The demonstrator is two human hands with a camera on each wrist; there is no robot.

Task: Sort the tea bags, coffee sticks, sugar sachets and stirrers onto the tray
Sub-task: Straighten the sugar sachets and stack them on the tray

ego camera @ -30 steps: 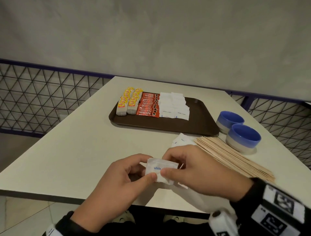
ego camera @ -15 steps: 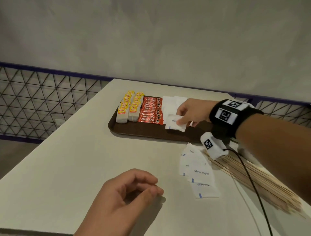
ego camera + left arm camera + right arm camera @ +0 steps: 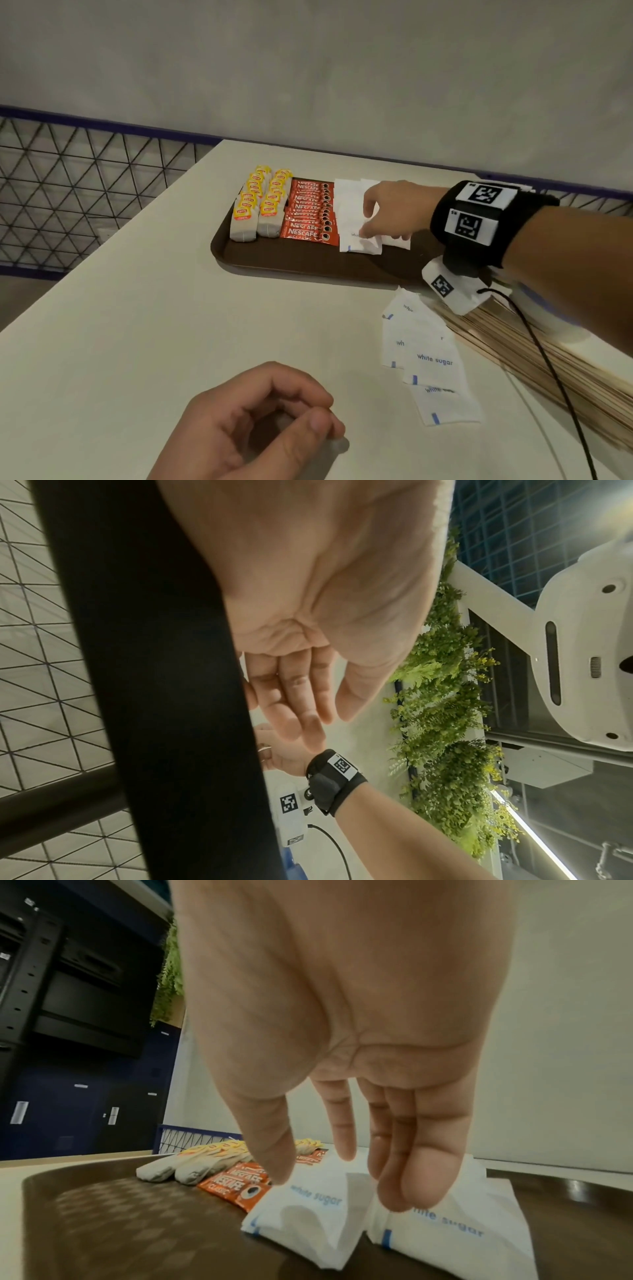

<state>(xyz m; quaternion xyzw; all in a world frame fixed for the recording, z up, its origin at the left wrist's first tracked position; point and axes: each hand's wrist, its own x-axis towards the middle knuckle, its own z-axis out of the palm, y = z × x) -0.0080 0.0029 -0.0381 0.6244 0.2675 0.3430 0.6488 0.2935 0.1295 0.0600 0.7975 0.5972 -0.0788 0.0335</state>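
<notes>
On the brown tray point(image 3: 308, 270) lie two rows of yellow-tagged tea bags point(image 3: 257, 209), a row of red coffee sticks point(image 3: 308, 214) and white sugar sachets point(image 3: 351, 205). My right hand point(image 3: 371, 228) reaches over the sugar rows. Its straight fingers point(image 3: 407, 1185) and thumb touch the front sachets point(image 3: 308, 1218), which lie flat on the tray. My left hand point(image 3: 318, 411) hovers near the table's front, fingers loosely curled, holding nothing. Three loose sugar sachets point(image 3: 431, 363) lie on the table beside a pile of wooden stirrers point(image 3: 555, 363).
A blue-and-white bowl point(image 3: 537, 301) sits right of the tray, mostly hidden under my right forearm. A cable point(image 3: 548, 363) hangs from the right wrist across the stirrers. A wire mesh fence point(image 3: 85, 192) runs beyond the table's left edge, and a wall stands behind.
Both hands held one sugar sachet near the table's front. The right hand carried it to the tray and laid it at the front of the sugar rows. The left hand let go and stayed.
</notes>
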